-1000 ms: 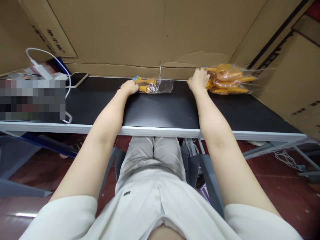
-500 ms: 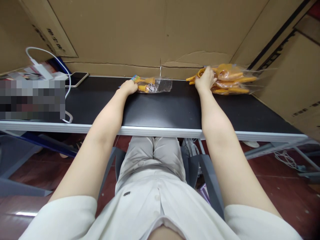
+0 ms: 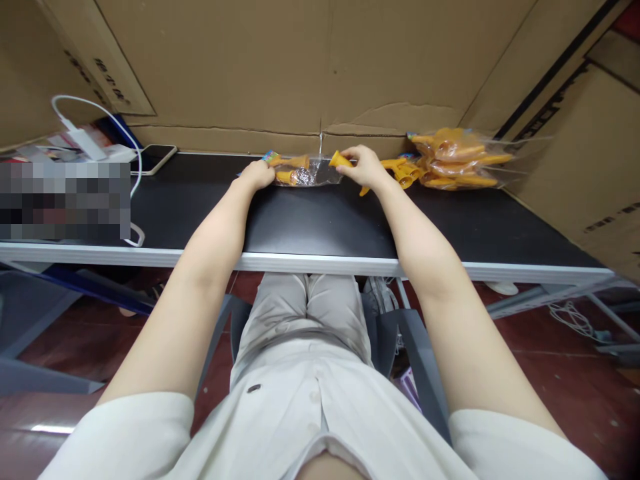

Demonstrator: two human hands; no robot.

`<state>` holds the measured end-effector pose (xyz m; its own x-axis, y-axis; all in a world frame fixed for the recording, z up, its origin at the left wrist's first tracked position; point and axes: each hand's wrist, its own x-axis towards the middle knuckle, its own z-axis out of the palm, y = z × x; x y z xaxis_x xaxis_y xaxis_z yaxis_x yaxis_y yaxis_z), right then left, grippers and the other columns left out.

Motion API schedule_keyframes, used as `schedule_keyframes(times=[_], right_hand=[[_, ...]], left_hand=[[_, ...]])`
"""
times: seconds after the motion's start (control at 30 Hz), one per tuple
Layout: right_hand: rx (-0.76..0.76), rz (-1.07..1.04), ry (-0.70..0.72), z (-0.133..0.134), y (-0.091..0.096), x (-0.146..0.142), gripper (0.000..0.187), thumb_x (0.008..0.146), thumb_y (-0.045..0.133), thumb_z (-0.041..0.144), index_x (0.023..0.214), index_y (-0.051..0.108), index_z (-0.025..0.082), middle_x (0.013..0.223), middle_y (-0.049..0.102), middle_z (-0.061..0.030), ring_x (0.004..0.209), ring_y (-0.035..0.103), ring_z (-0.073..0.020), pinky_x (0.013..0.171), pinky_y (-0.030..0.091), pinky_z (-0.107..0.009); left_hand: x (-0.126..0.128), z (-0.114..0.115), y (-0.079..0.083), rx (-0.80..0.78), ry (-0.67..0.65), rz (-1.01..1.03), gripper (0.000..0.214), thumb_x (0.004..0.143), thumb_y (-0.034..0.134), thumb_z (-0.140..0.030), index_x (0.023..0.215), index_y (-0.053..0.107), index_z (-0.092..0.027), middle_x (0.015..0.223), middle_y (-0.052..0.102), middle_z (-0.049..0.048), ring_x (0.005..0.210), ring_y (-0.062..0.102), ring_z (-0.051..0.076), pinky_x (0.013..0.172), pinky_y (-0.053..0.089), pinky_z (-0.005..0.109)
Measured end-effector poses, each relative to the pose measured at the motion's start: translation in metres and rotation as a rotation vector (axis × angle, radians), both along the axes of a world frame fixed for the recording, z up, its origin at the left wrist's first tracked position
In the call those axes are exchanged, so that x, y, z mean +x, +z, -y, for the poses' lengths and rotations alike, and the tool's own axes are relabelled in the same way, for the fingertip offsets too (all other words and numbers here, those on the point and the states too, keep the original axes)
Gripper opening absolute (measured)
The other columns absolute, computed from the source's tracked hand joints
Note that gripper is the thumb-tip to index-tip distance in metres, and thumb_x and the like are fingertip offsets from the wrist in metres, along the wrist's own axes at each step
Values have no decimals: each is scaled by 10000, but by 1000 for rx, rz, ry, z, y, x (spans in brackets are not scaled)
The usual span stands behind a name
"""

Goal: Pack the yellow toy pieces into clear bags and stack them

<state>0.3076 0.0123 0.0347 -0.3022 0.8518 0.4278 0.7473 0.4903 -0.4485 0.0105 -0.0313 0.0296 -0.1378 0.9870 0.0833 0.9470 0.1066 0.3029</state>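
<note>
My left hand (image 3: 257, 175) is closed on the left end of a clear plastic bag (image 3: 327, 171), which lies flat near the back of the table. Inside it show orange plastic pieces (image 3: 295, 162) with flared ends, and a colourful label at the top left. To the bag's right, my right hand (image 3: 367, 168) grips an orange horn-shaped piece (image 3: 340, 160), its flared end pointing left over the bag's open-looking end. Behind my right wrist lie several loose orange pieces (image 3: 406, 173). Further right is a pile of filled clear bags (image 3: 463, 159) of orange pieces.
Cardboard walls (image 3: 320, 73) enclose the black table (image 3: 320, 220) at the back and right. On the left are a phone (image 3: 157, 159), a white charger (image 3: 87, 143) with its cable, papers, and a blurred-out patch. A pale metal edge (image 3: 320, 264) runs along the front.
My right hand has moved left from the orange pile, bringing an orange horn-shaped piece to the bag's right end. My left hand stays in place on the bag.
</note>
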Motion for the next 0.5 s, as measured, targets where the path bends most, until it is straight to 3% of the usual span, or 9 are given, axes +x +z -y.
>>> schedule_keyframes(times=[0.13, 0.23, 0.3, 0.4, 0.5], right_hand=[[4, 61, 37, 8, 3, -5, 454, 948, 798, 240, 1398, 777, 184, 1454, 738, -169, 1300, 750, -341, 1231, 585, -518], [29, 130, -50, 14, 11, 0, 347, 970, 799, 242, 1311, 815, 180, 1413, 758, -175, 1387, 711, -387, 1274, 543, -583], [-52, 214, -124, 20, 16, 3, 289, 951, 849, 262, 1222, 840, 164, 1326, 788, -180, 1361, 724, -404, 1255, 551, -601], [-197, 327, -148, 31, 22, 4, 249, 924, 877, 235, 1152, 861, 134, 1197, 825, -169, 1232, 783, -367, 1185, 603, -538], [-227, 352, -115, 39, 23, 2, 171, 937, 845, 202, 1094, 884, 145, 1127, 849, -143, 1160, 802, -322, 1130, 628, -452]], left_hand=[[0, -1, 0, -1, -6, -14, 691, 1030, 394, -296, 1573, 692, 9, 1645, 640, 292, 1555, 615, 432, 1290, 505, 481], [-1, -1, 0, -10, -3, -19, 683, 1046, 370, -284, 1575, 689, 8, 1647, 640, 288, 1554, 618, 421, 1285, 507, 465], [-1, -2, 0, -4, 3, -13, 668, 1061, 359, -276, 1582, 689, -18, 1646, 650, 265, 1554, 620, 411, 1282, 510, 465], [-2, -2, 1, 13, 11, 11, 670, 1046, 397, -275, 1590, 670, 7, 1646, 641, 287, 1553, 617, 423, 1287, 503, 462], [-1, -1, 4, 47, 38, 41, 670, 1011, 465, -296, 1554, 685, 29, 1617, 649, 323, 1524, 625, 455, 1283, 500, 463]])
